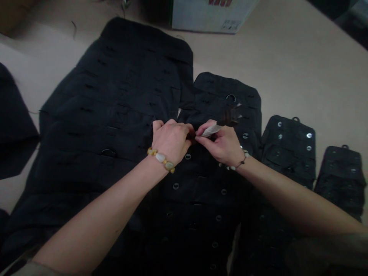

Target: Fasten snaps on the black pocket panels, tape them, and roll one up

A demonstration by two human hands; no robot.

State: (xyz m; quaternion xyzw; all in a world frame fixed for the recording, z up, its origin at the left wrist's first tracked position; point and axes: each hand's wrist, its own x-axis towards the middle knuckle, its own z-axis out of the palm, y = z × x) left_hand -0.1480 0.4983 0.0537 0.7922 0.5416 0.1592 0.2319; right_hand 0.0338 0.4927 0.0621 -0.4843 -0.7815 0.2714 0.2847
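Several black fabric pieces lie side by side. My left hand [172, 140] is closed, pinching the cloth where the large black fabric piece [126, 84] meets a narrower black fabric piece [198, 199] with metal snaps. Close beside it, my right hand [222, 143] is closed around a slim pale-grey object [211, 130]. A dark, blurred part shows beyond this object, and I cannot make out its kind. The right fingertips are at the cloth, almost touching the left ones. What lies between the fingertips is hidden. Both wrists wear bead bracelets.
To the right lie two smaller black fabric pieces with snaps, a medium one [290, 142] and a small one [342, 176]. Another black piece [15, 126] is at the left edge. A white box [207, 17] stands at the back of the pale table [293, 57].
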